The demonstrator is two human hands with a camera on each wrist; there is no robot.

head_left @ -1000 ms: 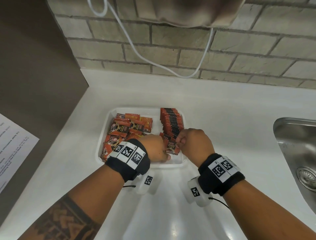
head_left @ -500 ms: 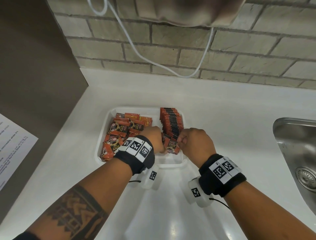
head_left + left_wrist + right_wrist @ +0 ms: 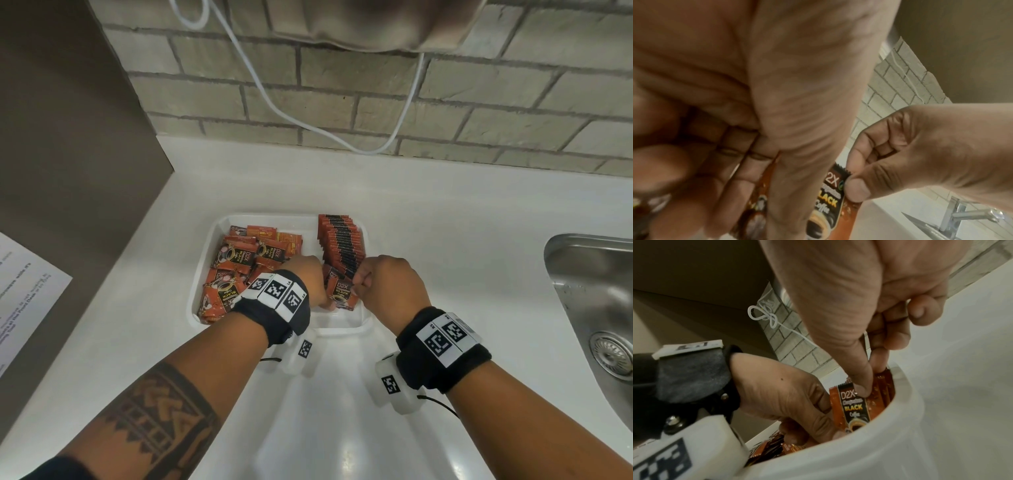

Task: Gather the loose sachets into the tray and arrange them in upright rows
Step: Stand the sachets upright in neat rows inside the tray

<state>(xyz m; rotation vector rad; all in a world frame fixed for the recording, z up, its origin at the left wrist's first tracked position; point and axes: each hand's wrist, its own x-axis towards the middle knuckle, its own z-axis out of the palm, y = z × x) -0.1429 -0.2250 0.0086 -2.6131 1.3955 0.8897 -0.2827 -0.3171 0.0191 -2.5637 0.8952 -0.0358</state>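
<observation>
**Sachets going upright at the near end of the right-hand row**

Hands are working close together over the near right part of the white tray [image 3: 363, 326], which is sitting on a pale counter [image 3: 445, 240] beside a steel sink [image 3: 596, 294]. The right hand [image 3: 383, 284] is pinching the top edge of the front sachet [image 3: 342, 293] between thumb and curled fingers, holding it standing against the upright row [image 3: 340, 245] along the tray's right side. The left hand [image 3: 305, 277] has been moving from the tray's near edge up toward the loose pile [image 3: 239, 270] over the last second; it is gripping another sachet edge-on between its fingers, as the left wrist view shows. That shift suggests the next sachet is being fed in. The row is looking roughly half built, while the pile lying flat on the left is waiting to be stood up.
</observation>
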